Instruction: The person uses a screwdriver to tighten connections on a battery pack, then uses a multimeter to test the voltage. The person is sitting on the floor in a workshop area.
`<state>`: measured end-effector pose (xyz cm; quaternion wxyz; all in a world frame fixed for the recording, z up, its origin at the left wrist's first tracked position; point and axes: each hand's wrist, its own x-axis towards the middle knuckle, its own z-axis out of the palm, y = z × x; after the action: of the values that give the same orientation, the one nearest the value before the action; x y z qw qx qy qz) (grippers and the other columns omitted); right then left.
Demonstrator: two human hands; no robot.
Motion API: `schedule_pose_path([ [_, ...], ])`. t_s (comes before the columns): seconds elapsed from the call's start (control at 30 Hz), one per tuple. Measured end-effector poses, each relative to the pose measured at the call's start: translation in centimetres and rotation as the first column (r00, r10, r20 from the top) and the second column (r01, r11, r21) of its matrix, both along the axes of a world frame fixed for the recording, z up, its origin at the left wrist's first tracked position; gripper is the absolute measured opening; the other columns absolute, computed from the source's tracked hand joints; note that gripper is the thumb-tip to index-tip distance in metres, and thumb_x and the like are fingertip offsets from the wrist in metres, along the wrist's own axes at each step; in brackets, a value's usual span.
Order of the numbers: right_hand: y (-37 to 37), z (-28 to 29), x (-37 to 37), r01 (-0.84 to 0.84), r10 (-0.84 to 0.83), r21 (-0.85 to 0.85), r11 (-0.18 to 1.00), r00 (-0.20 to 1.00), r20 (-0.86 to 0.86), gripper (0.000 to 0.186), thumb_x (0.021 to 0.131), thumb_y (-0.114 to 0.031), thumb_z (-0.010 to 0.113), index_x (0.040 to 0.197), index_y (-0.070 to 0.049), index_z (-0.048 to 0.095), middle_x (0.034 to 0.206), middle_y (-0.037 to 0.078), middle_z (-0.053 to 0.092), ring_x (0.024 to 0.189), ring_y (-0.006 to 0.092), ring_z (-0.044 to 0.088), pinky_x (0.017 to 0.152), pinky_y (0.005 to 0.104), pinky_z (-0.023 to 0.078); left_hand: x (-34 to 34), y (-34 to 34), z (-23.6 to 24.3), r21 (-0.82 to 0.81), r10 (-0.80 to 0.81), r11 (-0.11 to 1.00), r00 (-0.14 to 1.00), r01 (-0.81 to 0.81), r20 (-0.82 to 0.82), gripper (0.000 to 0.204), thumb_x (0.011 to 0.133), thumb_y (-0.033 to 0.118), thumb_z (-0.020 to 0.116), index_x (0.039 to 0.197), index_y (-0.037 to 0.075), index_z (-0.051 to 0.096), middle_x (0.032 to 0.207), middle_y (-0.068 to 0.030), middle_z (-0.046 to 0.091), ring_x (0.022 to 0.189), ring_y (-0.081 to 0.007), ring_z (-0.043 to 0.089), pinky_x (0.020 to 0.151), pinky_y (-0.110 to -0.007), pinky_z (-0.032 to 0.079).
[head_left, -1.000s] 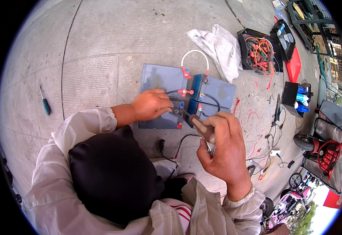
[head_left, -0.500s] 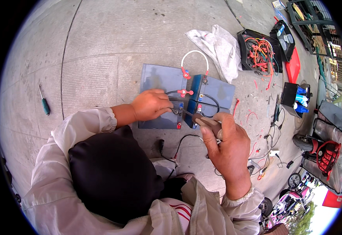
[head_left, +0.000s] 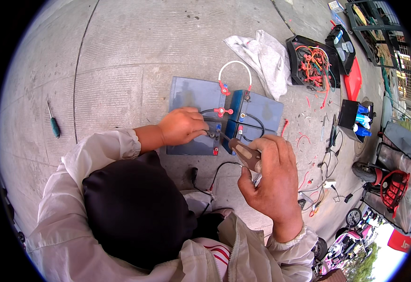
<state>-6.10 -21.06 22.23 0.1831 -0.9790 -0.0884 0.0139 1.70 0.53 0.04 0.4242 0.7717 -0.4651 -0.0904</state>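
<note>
Several grey batteries (head_left: 191, 89) lie in two groups, joined by a white cable (head_left: 234, 61) and black cables (head_left: 260, 121). My left hand (head_left: 182, 126) has its fingertips pressed together at a terminal (head_left: 211, 133) on the lower left battery; what they pinch is too small to make out. My right hand (head_left: 272, 188) grips a brown-handled screwdriver (head_left: 245, 155), its shaft reaching toward that terminal. The handle partly hides the lower right battery.
A green screwdriver (head_left: 55, 127) lies left. A grey cloth (head_left: 266, 66), a black case of wires (head_left: 295, 61), a box with blue containers (head_left: 346, 113) and loose cables (head_left: 325, 169) surround the batteries. A scooter (head_left: 344, 242) stands lower right.
My right hand and the screwdriver handle have shifted and turned slightly back and forth. My left hand stays at the same terminal.
</note>
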Motion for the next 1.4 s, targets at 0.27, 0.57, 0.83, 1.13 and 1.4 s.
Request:
schedule_pose_path([
  [0.27,-0.1,-0.3,-0.1,-0.014,0.014,0.015,1.0,1.0,0.0,0.035,0.08,-0.019,0.079,0.106,-0.006,0.059,0.086,0.011,0.064,0.076,0.0322,0.063,0.068,0.0437,0.048,0.0,-0.1,0.0,0.0,-0.003,1.0,1.0,0.003,0.003,0.013,0.086,0.021,0.073,0.094,0.011,0.071,0.085,-0.0039,0.065,0.085,-0.0279,0.06,0.074,-0.04,0.051],
  [0.57,-0.2,0.0,-0.5,0.035,-0.036,-0.007,0.999,0.994,-0.107,0.036,0.079,-0.018,0.077,0.108,-0.005,0.06,0.096,0.014,0.059,0.085,0.0355,0.061,0.07,0.045,0.047,0.0,-0.1,0.0,-0.003,0.002,1.0,1.0,-0.002,0.0,0.012,0.086,0.02,0.073,0.094,0.012,0.071,0.085,-0.0038,0.064,0.085,-0.0281,0.06,0.075,-0.041,0.051],
  [0.83,0.2,0.5,-0.6,0.214,-0.22,-0.051,0.975,0.93,-0.294,0.037,0.078,-0.016,0.077,0.107,-0.002,0.057,0.094,0.016,0.058,0.085,0.0368,0.058,0.075,0.0453,0.047,0.0,-0.1,0.0,-0.003,0.004,1.0,1.0,-0.004,0.009,0.013,0.085,0.02,0.074,0.094,0.012,0.071,0.085,-0.0038,0.064,0.084,-0.0282,0.06,0.075,-0.041,0.051],
  [1.13,0.8,0.8,-0.2,0.291,-0.284,-0.039,0.956,0.885,-0.368,0.036,0.078,-0.013,0.077,0.106,-0.004,0.056,0.089,0.013,0.061,0.084,0.0355,0.06,0.079,0.0458,0.047,0.0,-0.1,-0.2,-0.016,0.002,1.0,1.0,-0.001,0.02,0.013,0.085,0.02,0.074,0.094,0.012,0.071,0.084,-0.0036,0.064,0.083,-0.0281,0.059,0.073,-0.041,0.051],
  [1.4,0.9,0.4,-0.7,0.251,-0.231,0.066,0.966,0.947,-0.222,0.037,0.082,-0.016,0.078,0.109,-0.004,0.056,0.083,0.011,0.063,0.076,0.0333,0.064,0.066,0.0437,0.049,0.0,-0.2,-0.1,-0.002,0.002,1.0,1.0,-0.002,0.012,0.014,0.085,0.021,0.074,0.096,0.012,0.072,0.085,-0.0028,0.064,0.084,-0.0273,0.06,0.073,-0.04,0.051],
])
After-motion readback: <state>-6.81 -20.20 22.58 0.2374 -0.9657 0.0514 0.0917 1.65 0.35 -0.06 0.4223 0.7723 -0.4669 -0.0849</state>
